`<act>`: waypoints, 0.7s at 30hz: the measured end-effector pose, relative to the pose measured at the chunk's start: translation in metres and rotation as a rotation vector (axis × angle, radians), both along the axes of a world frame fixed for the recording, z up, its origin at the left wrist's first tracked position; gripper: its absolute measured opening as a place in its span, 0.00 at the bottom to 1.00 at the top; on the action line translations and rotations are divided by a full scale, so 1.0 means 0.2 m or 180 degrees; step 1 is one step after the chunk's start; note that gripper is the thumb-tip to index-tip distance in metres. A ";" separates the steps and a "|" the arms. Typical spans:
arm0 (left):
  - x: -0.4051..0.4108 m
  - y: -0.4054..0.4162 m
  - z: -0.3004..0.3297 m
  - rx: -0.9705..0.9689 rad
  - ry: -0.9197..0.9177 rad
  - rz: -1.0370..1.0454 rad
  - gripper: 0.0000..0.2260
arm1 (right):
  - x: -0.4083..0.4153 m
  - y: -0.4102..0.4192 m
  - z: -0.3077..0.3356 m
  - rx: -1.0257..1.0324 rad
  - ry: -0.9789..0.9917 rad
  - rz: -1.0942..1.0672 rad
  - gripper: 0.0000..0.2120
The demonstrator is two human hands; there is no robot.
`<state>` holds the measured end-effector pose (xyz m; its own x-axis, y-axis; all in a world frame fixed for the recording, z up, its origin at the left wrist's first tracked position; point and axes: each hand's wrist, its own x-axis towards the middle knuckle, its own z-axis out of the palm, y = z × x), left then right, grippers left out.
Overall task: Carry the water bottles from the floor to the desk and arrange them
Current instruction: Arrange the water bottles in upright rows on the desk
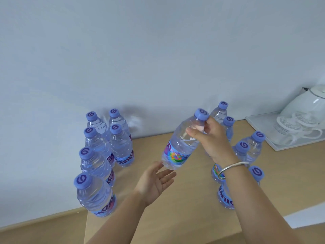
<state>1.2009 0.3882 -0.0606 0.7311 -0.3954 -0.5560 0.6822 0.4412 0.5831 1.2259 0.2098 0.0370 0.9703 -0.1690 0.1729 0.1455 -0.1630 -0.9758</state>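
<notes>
My right hand grips a clear water bottle by its neck, just under the purple cap, and holds it tilted above the wooden desk. My left hand is open, palm up, its fingertips touching the bottle's base. Several more bottles with purple caps stand upright on the desk: one cluster on the left near the wall, another on the right, partly hidden behind my right forearm.
A white tray at the back right of the desk holds a white kettle and glass cups. A pale wall runs behind the desk. The desk's left edge drops off beside the nearest left bottle.
</notes>
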 end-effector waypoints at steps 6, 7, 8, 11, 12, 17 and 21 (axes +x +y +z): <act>-0.10 0.11 0.05 -0.1100 -0.0023 -0.0079 0.35 | -0.02 0.06 0.11 0.0968 -0.0121 0.1082 0.12; -0.11 0.12 0.05 -0.1152 -0.0114 -0.0082 0.34 | -0.01 0.06 0.12 0.1024 -0.0087 0.1150 0.12; -0.13 0.12 0.06 -0.1193 -0.0176 -0.0051 0.33 | -0.01 0.07 0.13 0.1011 -0.0034 0.1217 0.12; -0.17 0.13 0.07 -0.1171 -0.0354 0.0148 0.33 | 0.01 0.12 0.15 0.0557 0.0164 0.1190 0.10; -0.18 0.14 0.07 -0.1121 -0.0468 0.0229 0.33 | 0.01 0.13 0.15 0.0300 0.0203 0.1119 0.08; -0.24 0.18 0.12 0.0125 -0.1135 0.0587 0.33 | 0.04 0.21 0.16 -0.0626 0.0440 0.1028 0.16; -0.30 0.19 0.13 0.1045 -0.1384 0.0616 0.35 | 0.05 0.28 0.13 -0.0411 0.0314 0.0802 0.14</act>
